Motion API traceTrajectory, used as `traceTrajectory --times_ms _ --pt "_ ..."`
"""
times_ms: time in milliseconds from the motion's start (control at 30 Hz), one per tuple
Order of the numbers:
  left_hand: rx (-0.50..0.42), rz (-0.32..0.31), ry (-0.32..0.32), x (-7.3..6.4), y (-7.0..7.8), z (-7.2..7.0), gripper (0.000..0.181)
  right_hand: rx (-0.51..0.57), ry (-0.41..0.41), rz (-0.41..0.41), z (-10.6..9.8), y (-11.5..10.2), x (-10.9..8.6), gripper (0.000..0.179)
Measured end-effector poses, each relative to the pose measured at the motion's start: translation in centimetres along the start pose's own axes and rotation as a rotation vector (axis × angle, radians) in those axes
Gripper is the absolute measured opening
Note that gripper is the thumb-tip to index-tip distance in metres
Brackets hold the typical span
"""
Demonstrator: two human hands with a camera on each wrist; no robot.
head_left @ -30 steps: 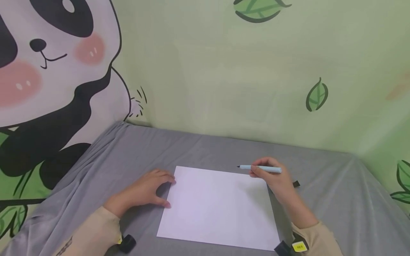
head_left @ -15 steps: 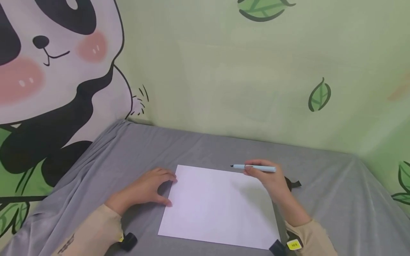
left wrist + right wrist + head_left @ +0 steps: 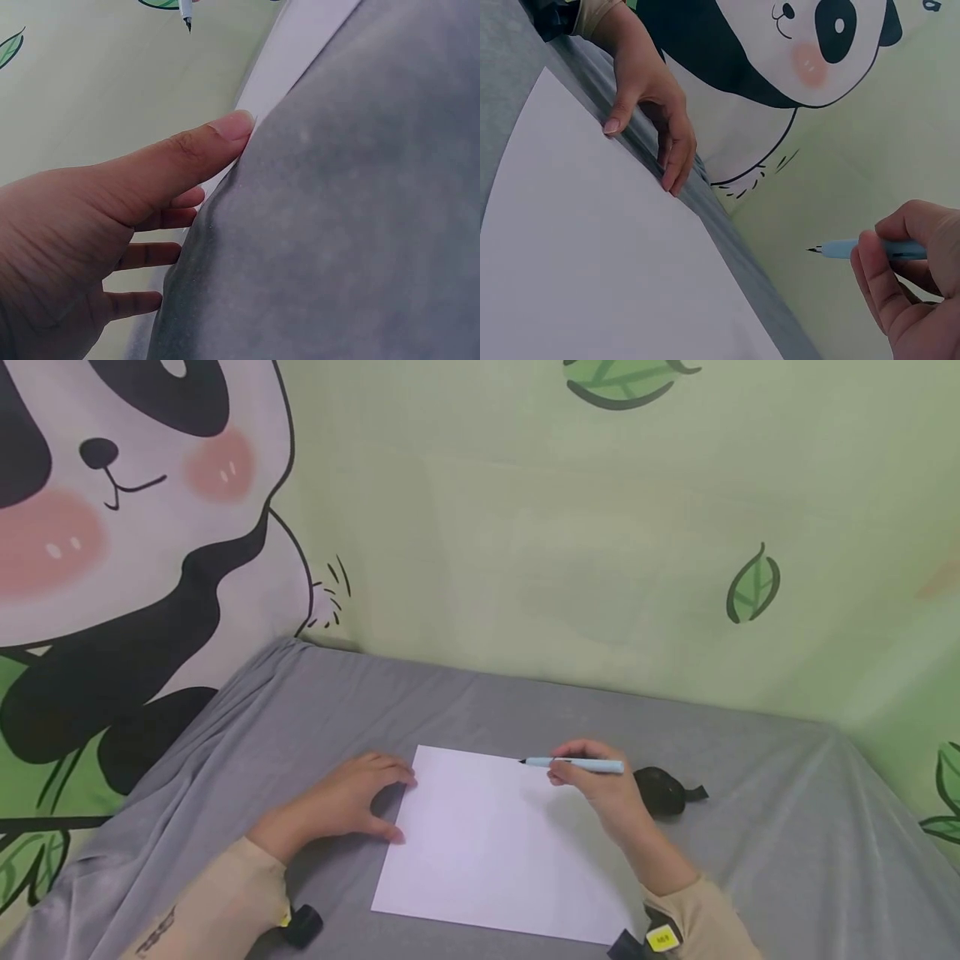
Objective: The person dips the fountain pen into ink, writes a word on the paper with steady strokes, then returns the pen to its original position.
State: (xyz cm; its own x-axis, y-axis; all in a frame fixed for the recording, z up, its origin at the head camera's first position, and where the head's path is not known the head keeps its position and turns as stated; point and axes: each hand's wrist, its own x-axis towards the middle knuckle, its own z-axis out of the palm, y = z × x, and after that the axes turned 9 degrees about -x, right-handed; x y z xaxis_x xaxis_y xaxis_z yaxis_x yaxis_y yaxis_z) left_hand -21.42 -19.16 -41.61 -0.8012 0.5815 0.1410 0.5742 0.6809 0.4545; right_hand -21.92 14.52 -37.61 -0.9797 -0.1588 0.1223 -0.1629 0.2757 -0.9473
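Observation:
A blank white sheet of paper (image 3: 487, 852) lies on the grey cloth. My left hand (image 3: 348, 797) rests at its left edge, thumb and fingers spread, the tips touching the margin. In the left wrist view the thumb (image 3: 187, 161) presses along that edge. My right hand (image 3: 600, 781) pinches a light blue pen (image 3: 592, 765) with a dark pointed nib. The pen lies nearly level, nib to the left, near the sheet's far edge. In the right wrist view the pen (image 3: 840, 249) appears raised off the paper; part of its barrel is hidden by the fingers.
A dark rounded object (image 3: 660, 792) with a short tab lies right of the right hand; its kind is unclear. Grey cloth (image 3: 795, 827) covers the surface. Behind it stands a pale green backdrop (image 3: 525, 543) printed with a panda and leaves.
My right hand has moved left with the pen, and slightly toward me, bringing the nib over the sheet's far edge. The dark rounded object has come into sight. My left hand stays put.

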Motion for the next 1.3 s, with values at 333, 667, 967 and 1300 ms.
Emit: traceTrajectory --times_ms 333,667,967,1300 --pt "0.001 -0.001 -0.009 0.0 -0.3 0.1 0.068 0.042 -0.010 0.037 1.8 1.0 -0.1 0.027" --pt "0.005 0.005 -0.002 0.0 -0.2 0.1 0.067 0.035 -0.089 -0.049 2.6 2.9 -0.1 0.029" --pt "-0.008 0.009 0.005 0.0 -0.2 0.2 0.065 0.055 -0.146 -0.084 2.8 3.2 -0.2 0.031" --pt "-0.003 0.010 0.009 0.0 -0.1 0.1 0.064 0.005 -0.158 -0.139 2.8 3.5 -0.1 0.029"
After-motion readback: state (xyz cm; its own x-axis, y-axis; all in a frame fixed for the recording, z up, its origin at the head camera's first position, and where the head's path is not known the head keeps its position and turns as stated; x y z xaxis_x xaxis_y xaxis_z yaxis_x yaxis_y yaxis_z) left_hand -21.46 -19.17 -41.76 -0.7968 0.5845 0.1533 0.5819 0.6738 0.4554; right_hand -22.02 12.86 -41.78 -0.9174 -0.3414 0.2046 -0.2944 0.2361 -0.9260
